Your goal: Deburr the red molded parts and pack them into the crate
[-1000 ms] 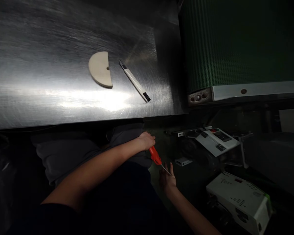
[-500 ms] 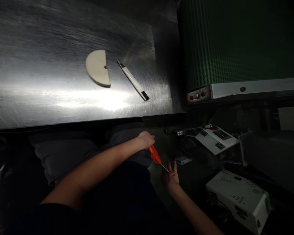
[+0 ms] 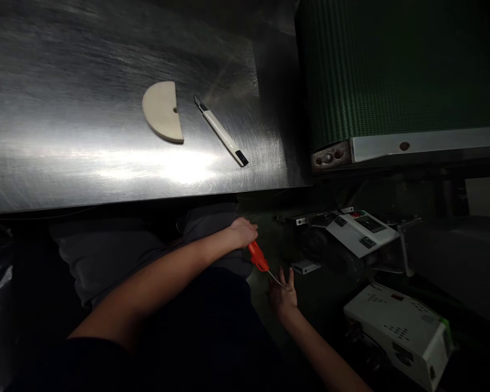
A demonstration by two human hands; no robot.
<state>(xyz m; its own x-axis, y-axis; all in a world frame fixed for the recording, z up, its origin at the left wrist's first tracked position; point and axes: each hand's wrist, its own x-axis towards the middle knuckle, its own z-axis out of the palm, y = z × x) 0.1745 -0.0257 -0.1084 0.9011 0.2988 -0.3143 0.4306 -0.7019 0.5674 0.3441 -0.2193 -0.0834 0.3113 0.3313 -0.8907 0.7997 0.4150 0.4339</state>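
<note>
The left hand (image 3: 242, 232) is closing around the near end of a red-handled tool (image 3: 258, 257), whose glossy, tapered plastic handle is slanting down and to the right from the fist. A thin metal shaft (image 3: 276, 278) is running on from the handle toward the right hand (image 3: 283, 298). That hand is held up with its fingers loosely spread, and the shaft's far end is reaching its fingers (image 3: 291, 276). The light is dim there, so the tip's exact shape is hard to make out, though it seems to be touching them.
</note>
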